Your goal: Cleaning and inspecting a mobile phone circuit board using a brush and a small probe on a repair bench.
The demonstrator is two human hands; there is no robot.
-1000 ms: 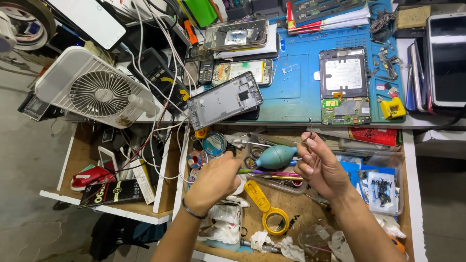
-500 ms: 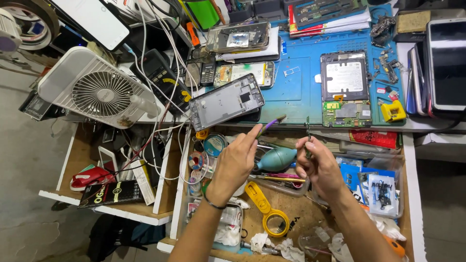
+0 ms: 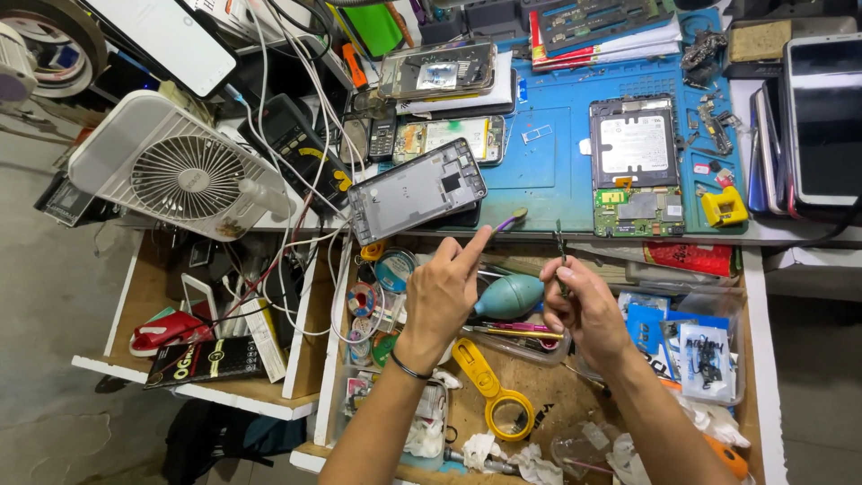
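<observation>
- Over an open drawer [image 3: 539,404] below the tabletop [image 3: 557,171], both hands are raised close together.
- Left hand [image 3: 444,296] is closed around a thin purple-tipped tool [image 3: 505,221], index finger stretched along it; the tip reaches up to the tabletop's front edge, just beside the grey phone frame [image 3: 416,190].
- Right hand [image 3: 584,310] is closed, pinching dark tweezers [image 3: 560,256] upright, their points near the tabletop's edge.
- Grey phone frame lies tilted at the tabletop's front, partly on the blue work mat [image 3: 548,135].
- Between and beneath the hands, in the drawer, lies a teal rubber air blower [image 3: 509,296]; a yellow magnifier [image 3: 492,395] rests lower down, near crumpled white tissues.
- An opened phone with its green circuit board [image 3: 636,166] showing lies on the mat, well to the right, and a small yellow block [image 3: 724,207] sits just beside it.
- A white desk fan [image 3: 184,175] stands at the left, with white cables trailing past it.
</observation>
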